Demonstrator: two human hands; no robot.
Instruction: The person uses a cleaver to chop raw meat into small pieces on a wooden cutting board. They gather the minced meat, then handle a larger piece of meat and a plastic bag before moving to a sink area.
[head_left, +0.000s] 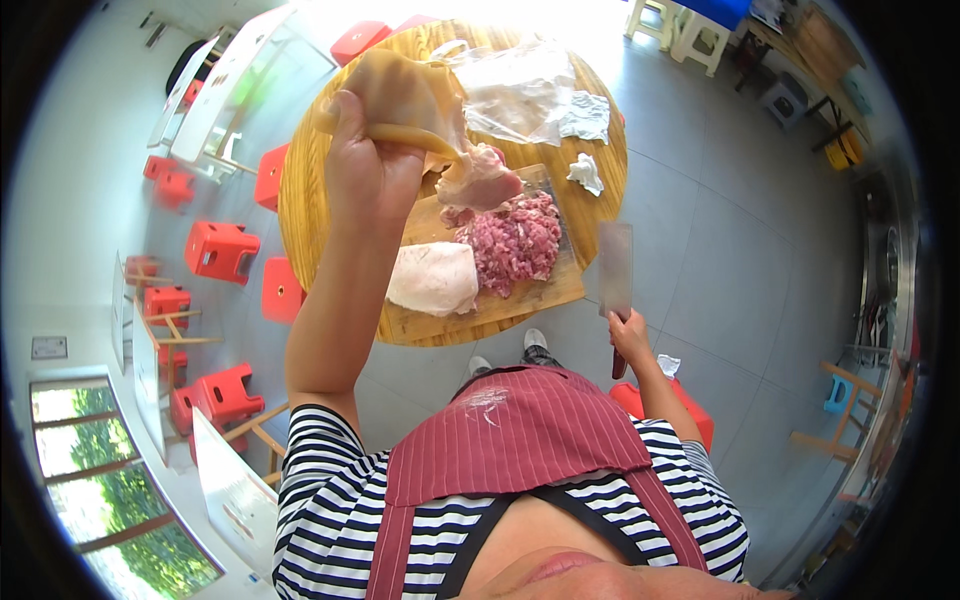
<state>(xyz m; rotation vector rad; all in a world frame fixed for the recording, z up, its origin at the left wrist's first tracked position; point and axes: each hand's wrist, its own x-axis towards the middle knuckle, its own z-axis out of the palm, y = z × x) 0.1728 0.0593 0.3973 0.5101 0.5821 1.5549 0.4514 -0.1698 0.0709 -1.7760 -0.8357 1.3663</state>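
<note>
My left hand (373, 169) grips a large folded piece of pork skin (409, 86), held up over the far left of the round table. A lump of raw meat (480, 180) hangs from its right end, above the wooden cutting board (525, 294). My right hand (631, 339) holds a cleaver (616, 266) by its handle, blade upward in the picture, off the table's right side. A heap of minced meat (517, 240) lies on the board. Beside it, nearer to me, sits a pale block of pork fat (433, 277), partly hidden by my left forearm.
On the round wooden table (604, 169) lie a clear plastic bag (517, 90), a flat white wrapper (586, 117) and crumpled tissue (586, 174). Red plastic stools (221, 251) and white tables (225, 82) stand to the left. Another red stool (686, 409) is close by my right arm.
</note>
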